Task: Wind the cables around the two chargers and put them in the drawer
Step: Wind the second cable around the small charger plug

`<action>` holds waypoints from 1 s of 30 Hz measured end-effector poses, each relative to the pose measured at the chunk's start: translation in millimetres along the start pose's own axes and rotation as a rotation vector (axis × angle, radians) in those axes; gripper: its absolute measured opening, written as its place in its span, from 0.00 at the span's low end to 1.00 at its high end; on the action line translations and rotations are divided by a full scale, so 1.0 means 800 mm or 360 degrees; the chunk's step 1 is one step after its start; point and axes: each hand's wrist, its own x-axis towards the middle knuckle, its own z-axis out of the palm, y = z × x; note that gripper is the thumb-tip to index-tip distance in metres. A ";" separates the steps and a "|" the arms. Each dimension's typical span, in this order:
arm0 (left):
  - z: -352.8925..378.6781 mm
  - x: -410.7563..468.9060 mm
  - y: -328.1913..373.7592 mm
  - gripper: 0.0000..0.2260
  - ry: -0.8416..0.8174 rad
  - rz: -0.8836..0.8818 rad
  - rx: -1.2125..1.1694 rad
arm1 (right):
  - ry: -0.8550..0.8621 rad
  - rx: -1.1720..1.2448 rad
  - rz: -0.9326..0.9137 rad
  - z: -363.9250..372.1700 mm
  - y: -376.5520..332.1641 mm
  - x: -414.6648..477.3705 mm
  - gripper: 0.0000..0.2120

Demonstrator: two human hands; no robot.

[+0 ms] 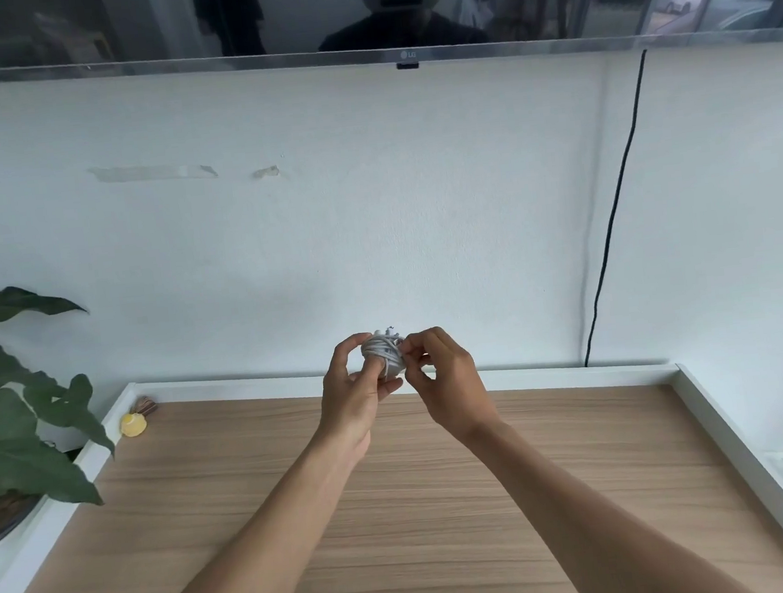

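Charger [382,355], small and white, is up in the air between both hands, above the far edge of the worktop [400,510] and in front of the pale wall [371,202]. Its white cable [377,345] lies in loops around it, so little of the body shows; what looks like the plug end pokes out on top. The left grip [355,392] is closed round the bundle, thumb over its near-left side and fingers curled beneath. The right grip [441,377] is narrow, fingertips pinching the cable at the bundle's right side.

The worktop is light wood with a raised white rim. Near its far left corner sits a small yellow object [133,424]. A leafy plant [24,427] stands off the left edge. A television [352,13] hangs on the wall above, and a black cord [612,227] runs down the wall at the right.
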 end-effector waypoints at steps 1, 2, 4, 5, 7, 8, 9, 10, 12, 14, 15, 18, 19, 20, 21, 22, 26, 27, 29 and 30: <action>-0.003 0.001 0.001 0.12 -0.0005 -0.0007 -0.0005 | 0.0004 0.0034 -0.0001 0.001 -0.001 0.000 0.05; -0.005 0.002 0.002 0.12 -0.0016 -0.0017 -0.0009 | -0.0001 0.0074 0.0035 0.000 -0.003 0.001 0.04; -0.011 0.004 0.006 0.12 -0.0047 -0.0038 -0.0016 | -0.0052 0.0174 0.0163 -0.004 -0.008 0.004 0.05; -0.013 0.004 0.007 0.11 -0.0067 -0.0048 -0.0016 | -0.0099 0.0213 0.0207 -0.007 -0.010 0.007 0.05; -0.018 0.006 0.009 0.11 -0.0092 -0.0066 -0.0016 | -0.0222 0.0222 0.0208 -0.012 -0.013 0.013 0.08; -0.020 0.007 0.010 0.11 -0.0102 -0.0077 -0.0010 | -0.0290 0.0206 0.0183 -0.016 -0.013 0.016 0.11; -0.021 0.008 0.010 0.11 -0.0113 -0.0088 -0.0005 | -0.0353 0.0180 0.0154 -0.018 -0.012 0.018 0.14; -0.023 0.008 0.011 0.11 -0.0126 -0.0096 0.0002 | -0.0398 0.0148 0.0130 -0.020 -0.012 0.020 0.16; -0.024 0.007 0.013 0.11 -0.0159 -0.0100 0.0002 | -0.0416 0.0095 0.0104 -0.020 -0.011 0.022 0.17; -0.023 0.007 0.014 0.11 -0.0175 -0.0098 0.0005 | -0.0372 0.0073 0.0092 -0.018 -0.011 0.021 0.16; -0.023 0.007 0.014 0.11 -0.0178 -0.0097 0.0022 | -0.0348 0.0077 0.0103 -0.017 -0.012 0.021 0.15; -0.026 0.010 0.013 0.12 -0.0193 -0.0101 0.0131 | -0.0376 0.0169 0.0270 -0.017 -0.011 0.020 0.11; -0.028 0.010 0.012 0.12 -0.0205 -0.0098 0.0167 | -0.0407 0.0206 0.0336 -0.018 -0.011 0.020 0.11; -0.029 0.010 0.012 0.12 -0.0214 -0.0096 0.0194 | -0.0434 0.0250 0.0394 -0.020 -0.011 0.020 0.11; -0.030 0.010 0.011 0.12 -0.0220 -0.0095 0.0208 | -0.0450 0.0302 0.0445 -0.021 -0.011 0.020 0.11; -0.031 0.009 0.011 0.13 -0.0229 -0.0094 0.0213 | -0.0457 0.0352 0.0492 -0.022 -0.011 0.021 0.10; -0.032 0.010 0.012 0.12 -0.0277 -0.0103 0.0193 | -0.0446 0.0495 0.0683 -0.021 -0.007 0.027 0.07; -0.032 0.010 0.012 0.12 -0.0284 -0.0110 0.0166 | -0.0432 0.0526 0.0714 -0.020 -0.006 0.028 0.08; -0.032 0.011 0.014 0.12 -0.0291 -0.0121 0.0121 | -0.0383 0.0535 0.0730 -0.017 -0.006 0.027 0.09; -0.032 0.012 0.014 0.12 -0.0290 -0.0128 0.0110 | -0.0354 0.0539 0.0732 -0.015 -0.006 0.025 0.09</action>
